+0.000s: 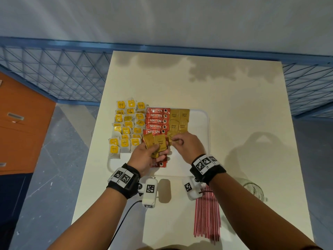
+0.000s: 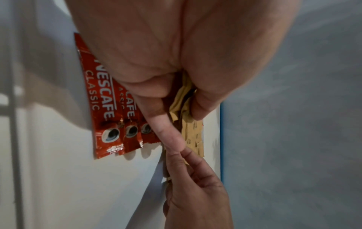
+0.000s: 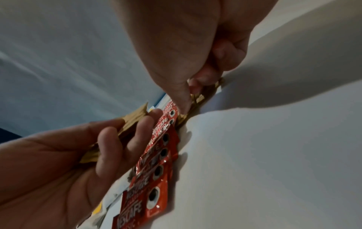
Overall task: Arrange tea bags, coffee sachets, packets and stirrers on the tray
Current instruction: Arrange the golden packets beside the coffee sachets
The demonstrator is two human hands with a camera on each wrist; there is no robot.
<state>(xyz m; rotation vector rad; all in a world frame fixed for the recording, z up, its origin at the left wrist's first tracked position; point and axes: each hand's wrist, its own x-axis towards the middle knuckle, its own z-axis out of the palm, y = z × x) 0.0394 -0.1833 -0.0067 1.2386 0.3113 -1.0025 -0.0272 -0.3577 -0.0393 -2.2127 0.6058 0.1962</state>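
A cream table [image 1: 234, 105] carries a white tray [image 1: 201, 141] with rounded corners. On the tray's left part lie rows of white tea bags [image 1: 126, 127] with yellow tags, some spilling past its edge. Beside them runs a column of red Nescafe Classic coffee sachets [image 1: 157, 121], glossy and overlapping like shingles, and to their right flat tan brown sugar packets [image 1: 179, 120] sit in pairs. A bundle of red-and-white striped stirrers [image 1: 207, 217] rests off the tray, on the table's near edge.

The left hand [image 1: 144, 157] hovers over the sachet column, fingers curled round a fanned stack of sugar packets [image 1: 156, 144] — creased, matte paper. The right hand [image 1: 187, 145], fingers bent, pinches one sugar packet [image 1: 171, 137] just beside that stack, low over the tray.
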